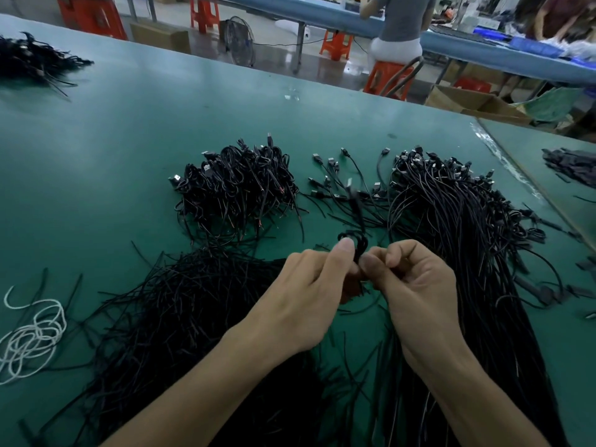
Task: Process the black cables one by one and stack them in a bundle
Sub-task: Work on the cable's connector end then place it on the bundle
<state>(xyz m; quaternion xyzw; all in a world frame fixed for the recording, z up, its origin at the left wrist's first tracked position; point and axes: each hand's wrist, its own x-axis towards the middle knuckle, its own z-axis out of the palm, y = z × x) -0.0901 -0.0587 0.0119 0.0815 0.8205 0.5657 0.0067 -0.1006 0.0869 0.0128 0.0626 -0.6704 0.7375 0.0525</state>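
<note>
Green worktop (129, 130). At 9 o'clock edge: white cord (32, 337), one tangle. Far corner at 10 o'clock: far heap (35, 59) of black leads, one, well apart from the work. Low at 7 o'clock: thin strips (180, 304), black, one loose fan, too many to count, possibly ties. At 11 o'clock: processed pile (238, 185), one, coiled cables with plugs sticking out, uncountable.

Hands: two. Left hand (309, 295): grip narrow, thumb and fingers pinching the held cable (353, 245) from its left side. Held cable: one, folded into a small coil between both grips, above the worktop at centre. Free plug end blurred, rising toward 12 o'clock, so long axis roughly 6-to-12. Right hand (416, 285): grip narrow too, fingers curled, pinching the same coil from its right side.

Beyond at 12 to 1 o'clock: loose cables (335, 175), around ten, spread flat, exact count unclear. At 2 o'clock: unprocessed heap (451, 227), one, long leads running 6-to-12, plugs at far end. At 3 o'clock edge: dark stack (571, 162), one, contents unclear.

Key relation, judged: processed pile at 10 to 11 o'clock from the grips, left hand nearer, so drop-off likely leftward and away. Next lead on the right hand's side.
</note>
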